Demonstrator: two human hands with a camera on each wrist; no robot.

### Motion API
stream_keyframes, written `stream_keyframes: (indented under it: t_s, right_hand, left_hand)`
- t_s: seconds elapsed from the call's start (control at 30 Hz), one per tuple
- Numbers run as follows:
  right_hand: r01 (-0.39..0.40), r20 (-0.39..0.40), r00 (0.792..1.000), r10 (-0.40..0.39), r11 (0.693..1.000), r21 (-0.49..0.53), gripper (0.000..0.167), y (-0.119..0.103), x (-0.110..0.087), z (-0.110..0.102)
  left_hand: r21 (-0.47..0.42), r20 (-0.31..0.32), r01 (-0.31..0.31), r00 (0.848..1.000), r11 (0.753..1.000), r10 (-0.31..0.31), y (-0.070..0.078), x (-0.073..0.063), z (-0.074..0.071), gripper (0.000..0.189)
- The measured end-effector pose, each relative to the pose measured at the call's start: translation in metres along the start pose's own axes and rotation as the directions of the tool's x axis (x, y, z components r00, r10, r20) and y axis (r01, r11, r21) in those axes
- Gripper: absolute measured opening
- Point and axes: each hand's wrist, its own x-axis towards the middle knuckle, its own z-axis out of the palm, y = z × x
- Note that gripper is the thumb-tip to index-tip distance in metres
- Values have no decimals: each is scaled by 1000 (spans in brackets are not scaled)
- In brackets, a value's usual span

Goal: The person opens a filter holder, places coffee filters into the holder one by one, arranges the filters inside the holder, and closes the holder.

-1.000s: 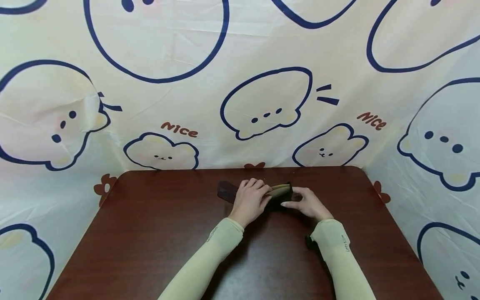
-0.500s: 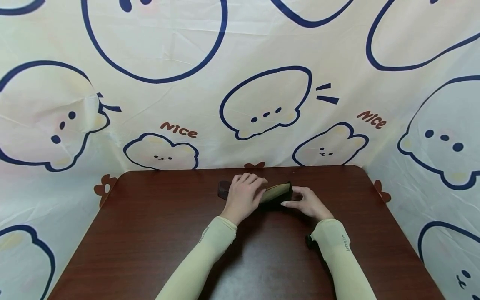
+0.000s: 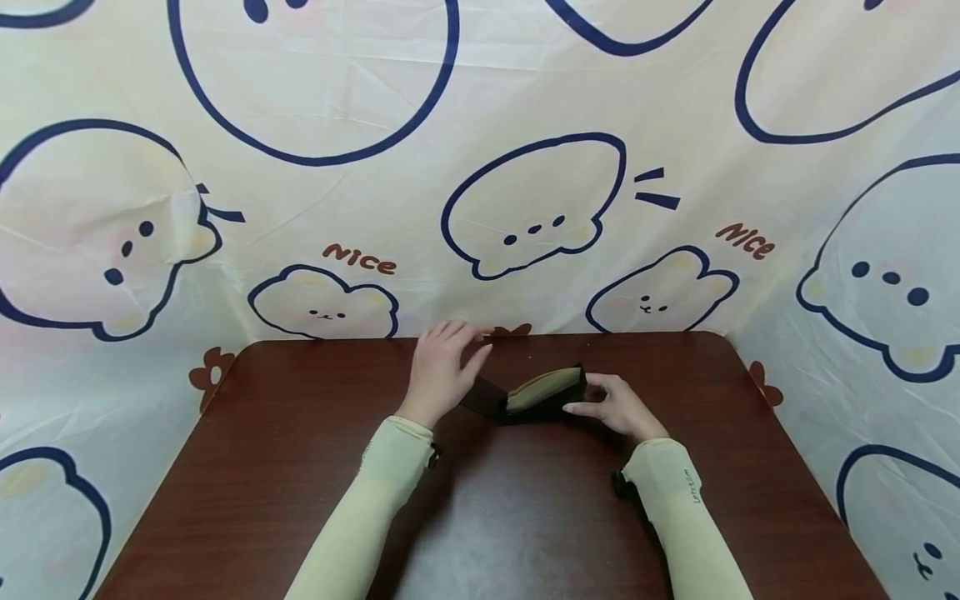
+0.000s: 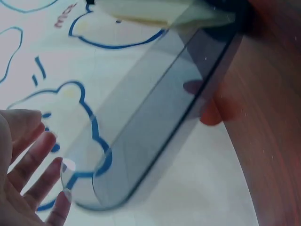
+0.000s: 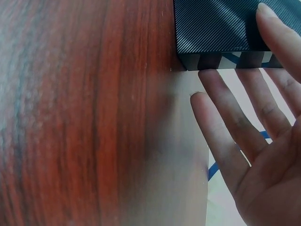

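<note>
Near the back of the table, a small black box [image 3: 532, 414] with a finely ridged face stands with its lid swung out to the left. Pale yellow-green contents [image 3: 543, 389] show along its top. In the left wrist view the lid [image 4: 155, 122] is see-through, grey-tinted and rounded at the end. My right hand [image 3: 615, 406] grips the box's right end, the thumb on the ridged side [image 5: 216, 26] and fingers along the adjoining edge. My left hand [image 3: 442, 371] is raised at the lid's outer end, fingers spread and slightly bent, fingertips close to it in the left wrist view.
The dark red-brown wooden table [image 3: 300, 467] has rounded far corners. A pale cloth [image 3: 525, 100] with blue cartoon outlines hangs behind it and along both sides. Dark wrist straps show at the sleeves.
My left hand has moved left and up, off the box's top toward the lid's outer end, uncovering more of the pale contents. My right hand has kept its place and hold.
</note>
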Motion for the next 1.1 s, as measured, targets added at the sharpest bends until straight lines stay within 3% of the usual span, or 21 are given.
stream_keyframes:
  t_s: [0.2, 0.33, 0.6, 0.73, 0.83, 0.9, 1.0, 1.1]
  right_hand:
    - [-2, 8, 1000, 2, 1000, 0, 23, 0, 0, 1]
    - [-2, -3, 1000, 2, 1000, -9, 22, 0, -1, 1]
    - [-2, 6, 1000, 2, 1000, 20, 24, 1, 0, 1]
    - [-16, 1, 1000, 16, 999, 28, 24, 1, 1, 0]
    - [-21, -6, 1000, 22, 1000, 14, 24, 1, 0, 0]
    - [-26, -10, 1000, 26, 1000, 13, 26, 2, 0, 1]
    - [-18, -7, 1000, 18, 1000, 9, 29, 1, 0, 2]
    - [-10, -9, 1000, 10, 1000, 5, 27, 0, 0, 1]
  left_hand:
    - [-53, 29, 66, 997, 996, -64, -14, -6, -13, 37]
    - [-81, 84, 100, 992, 992, -93, -21, -10, -19, 50]
    - [-222, 250, 107, 967, 969, -50, -39, -19, -23, 87]
    - [-298, 358, 176, 932, 938, -61, -48, -24, -20, 94]
    - [-307, 447, 251, 890, 918, -94, -52, -30, -16, 88]
    - [-286, 486, 277, 867, 917, -111, -54, -33, -12, 84]
    - [-274, 518, 303, 846, 913, -125, -55, -35, -8, 80]
    - [-281, 525, 318, 841, 905, -132, -55, -34, -5, 76]
